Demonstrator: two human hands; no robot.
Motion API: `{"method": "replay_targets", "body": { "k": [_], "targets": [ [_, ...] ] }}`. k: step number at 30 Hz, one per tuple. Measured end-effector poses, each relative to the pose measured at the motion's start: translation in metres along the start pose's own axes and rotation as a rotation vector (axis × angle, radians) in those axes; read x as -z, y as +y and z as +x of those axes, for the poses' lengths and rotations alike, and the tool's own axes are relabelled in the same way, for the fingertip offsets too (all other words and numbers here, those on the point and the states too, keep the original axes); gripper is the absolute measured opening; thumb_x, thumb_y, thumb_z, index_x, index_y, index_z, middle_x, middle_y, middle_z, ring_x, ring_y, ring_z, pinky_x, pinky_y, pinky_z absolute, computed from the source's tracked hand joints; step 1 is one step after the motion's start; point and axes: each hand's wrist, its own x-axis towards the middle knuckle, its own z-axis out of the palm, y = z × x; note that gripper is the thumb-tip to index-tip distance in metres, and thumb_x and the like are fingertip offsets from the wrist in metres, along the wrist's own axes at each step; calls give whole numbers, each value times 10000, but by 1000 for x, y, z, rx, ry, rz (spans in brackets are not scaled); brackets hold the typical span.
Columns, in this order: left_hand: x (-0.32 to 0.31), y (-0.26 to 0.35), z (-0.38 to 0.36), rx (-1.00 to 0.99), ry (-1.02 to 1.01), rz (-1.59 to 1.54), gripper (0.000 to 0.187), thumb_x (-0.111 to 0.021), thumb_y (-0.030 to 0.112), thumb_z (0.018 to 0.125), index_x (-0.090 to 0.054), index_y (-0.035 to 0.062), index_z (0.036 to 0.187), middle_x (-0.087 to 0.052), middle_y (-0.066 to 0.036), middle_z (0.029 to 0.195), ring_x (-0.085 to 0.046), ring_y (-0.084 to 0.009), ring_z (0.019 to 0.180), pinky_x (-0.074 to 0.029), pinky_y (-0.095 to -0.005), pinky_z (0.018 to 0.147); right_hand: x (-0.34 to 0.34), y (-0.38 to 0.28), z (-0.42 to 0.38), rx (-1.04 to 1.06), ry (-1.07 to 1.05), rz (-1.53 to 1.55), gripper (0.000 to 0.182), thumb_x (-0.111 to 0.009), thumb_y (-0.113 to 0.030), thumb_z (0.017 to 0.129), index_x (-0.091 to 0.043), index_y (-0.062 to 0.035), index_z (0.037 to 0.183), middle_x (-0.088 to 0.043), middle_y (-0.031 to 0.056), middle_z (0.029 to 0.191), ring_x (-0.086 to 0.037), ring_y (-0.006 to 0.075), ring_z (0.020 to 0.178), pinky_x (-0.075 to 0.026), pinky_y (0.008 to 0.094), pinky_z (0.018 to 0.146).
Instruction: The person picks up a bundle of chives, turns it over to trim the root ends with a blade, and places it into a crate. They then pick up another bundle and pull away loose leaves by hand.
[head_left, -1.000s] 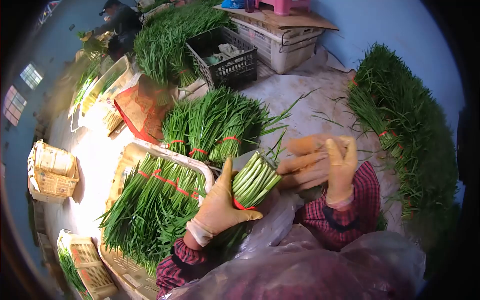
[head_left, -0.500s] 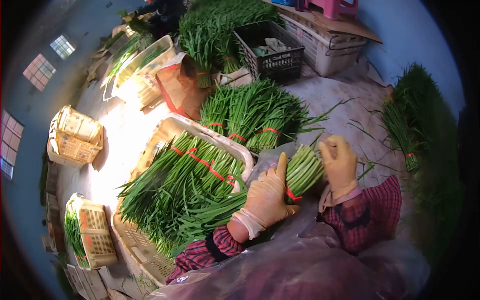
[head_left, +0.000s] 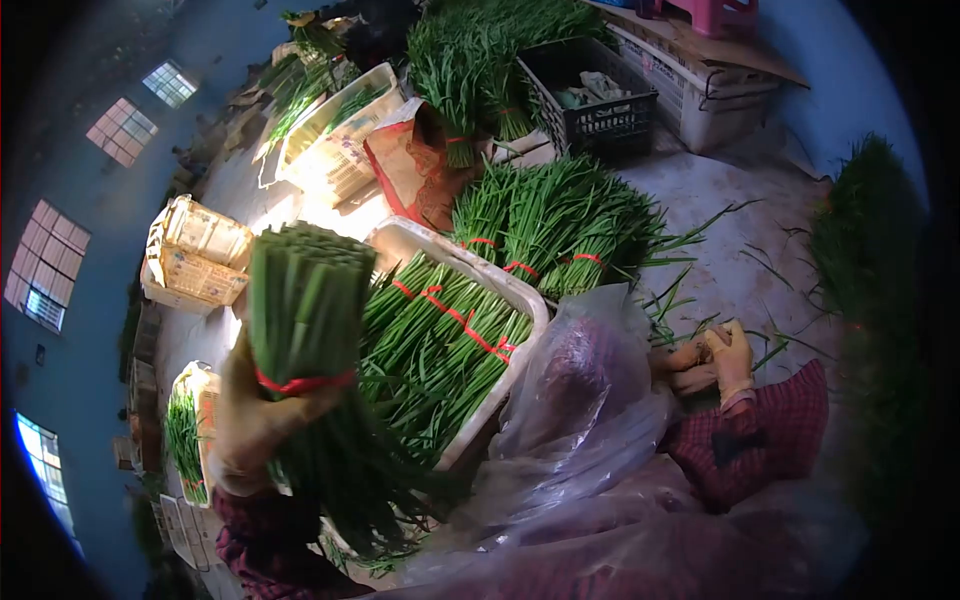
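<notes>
My left hand point(head_left: 245, 425), in a pale glove, is raised on the left and closed around a thick bunch of garlic chives point(head_left: 312, 300). The bunch stands upright, its cut stem ends on top and a red band point(head_left: 305, 384) around it; its leaves hang below, blurred. Behind it, several banded bunches point(head_left: 455, 320) lie in a pale plastic crate point(head_left: 520, 288). At the lower right, my gloved right hand point(head_left: 730, 360) has its fingers curled beside a brownish thing point(head_left: 688, 365); what they hold, if anything, is hidden.
Clear plastic sheeting point(head_left: 570, 400) covers my lap and knee. More banded bunches point(head_left: 550, 220) lie on the floor beyond the crate. A black crate point(head_left: 600, 115) stands behind them, near a red-and-brown bag point(head_left: 410, 165). Loose leaves point(head_left: 765, 265) litter the floor at right.
My left hand has lifted the bunch from beside my right hand, carrying it left over the crate and turning it upright. My right hand has moved slightly down and right. The view has shifted left.
</notes>
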Motion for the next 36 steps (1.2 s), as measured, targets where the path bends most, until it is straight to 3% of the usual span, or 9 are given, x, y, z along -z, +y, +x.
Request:
{"method": "replay_targets", "body": {
  "k": [5,7,12,16,24,26,28,32,36],
  "targets": [
    [55,20,-16,-213,308,680,851,-796,12,682,-424,53,1447,-644,-116,1212,-649,-210,1072,-523,-345,928,-16,-3,-6,49,-31,-114,183,-700,-112,836,-556,-6,875,-579,63,752,-513,134,709,-450,318,660],
    [70,4,-8,-368,434,1355,877,-760,61,683,-399,86,1482,-639,-147,1139,-647,-285,1000,-529,-386,868,-16,-9,-9,8,-92,-119,178,-698,-103,827,-559,-4,874,-596,76,765,-529,145,717,-459,321,672],
    [83,-76,53,-295,312,1628,1032,-803,140,647,-278,110,1535,-599,-155,1118,-594,-350,960,-500,-445,828,-19,-9,-9,13,-95,-130,156,-699,-92,820,-575,-15,876,-615,80,772,-545,147,725,-468,328,676],
    [53,-153,116,-190,189,1394,1031,-862,199,654,-299,106,1513,-582,-160,1211,-591,-356,1017,-495,-460,856,-16,6,-11,6,-112,-238,163,-705,-71,810,-578,-1,884,-628,68,787,-554,127,734,-475,318,670],
    [17,-324,215,-139,252,1161,1111,-885,262,578,-301,113,1512,-573,-154,1277,-588,-357,1105,-492,-449,897,-12,30,-7,-80,-104,-376,245,-743,-86,786,-583,15,942,-660,102,818,-618,164,774,-506,319,719],
    [15,-327,221,-155,252,1227,1168,-908,319,548,-289,79,1509,-606,-169,1249,-606,-356,1112,-497,-447,893,-14,22,-2,-130,-188,-481,274,-753,-118,785,-599,5,974,-664,119,864,-626,201,790,-509,338,729],
    [21,-328,222,64,174,1195,1188,-920,358,529,-300,47,1493,-648,-171,1169,-635,-357,1063,-506,-453,869,-20,15,3,-178,-283,-584,306,-764,-149,783,-615,-4,1007,-668,136,909,-634,239,806,-511,357,739],
    [32,-312,216,221,72,1137,1076,-910,349,535,-388,47,1426,-636,-215,1145,-603,-373,1103,-489,-460,908,-71,-48,23,470,-58,-622,363,-706,-123,834,-644,-37,1181,-615,164,1211,-618,326,1061,-489,383,923],
    [43,-305,196,-12,212,1131,849,-871,354,595,-517,69,1311,-660,-166,1031,-632,-379,987,-511,-451,831,-164,-210,30,669,-401,-256,293,-651,-61,864,-649,-37,1156,-641,150,1162,-608,316,1104,-476,389,966]
  ]
}}
